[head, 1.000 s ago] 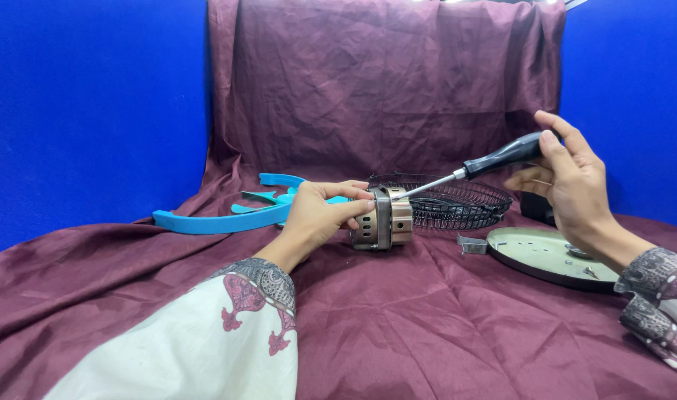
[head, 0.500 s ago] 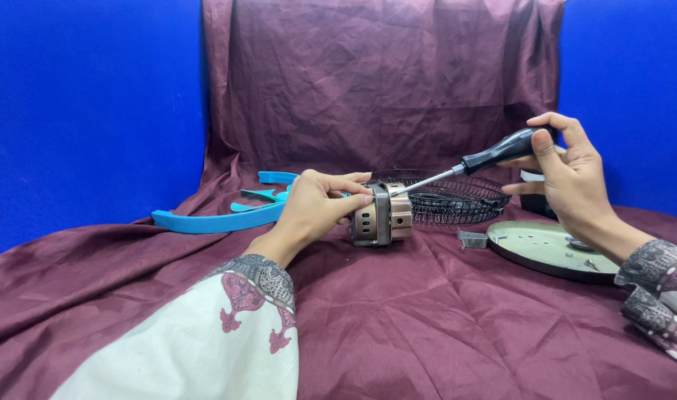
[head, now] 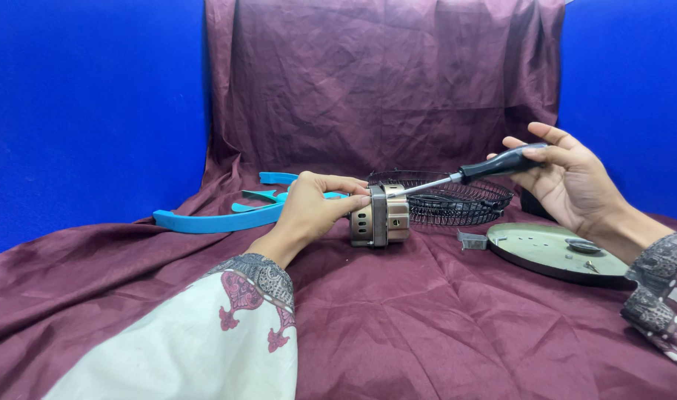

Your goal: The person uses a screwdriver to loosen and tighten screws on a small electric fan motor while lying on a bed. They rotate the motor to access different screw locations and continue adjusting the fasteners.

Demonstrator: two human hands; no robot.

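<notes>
A person's left hand (head: 312,211) is gripping a cylindrical metal motor housing (head: 379,216) lying on its side near the middle of the maroon cloth (head: 427,326), while the right hand (head: 568,181), fingers loosely curled around the handle, is angling a black-handled screwdriver (head: 468,172) onto its top edge. With so light a grip, the tip is likely to slip towards the left fingers, or the housing may roll towards the wire fan guard (head: 457,200) behind.
</notes>
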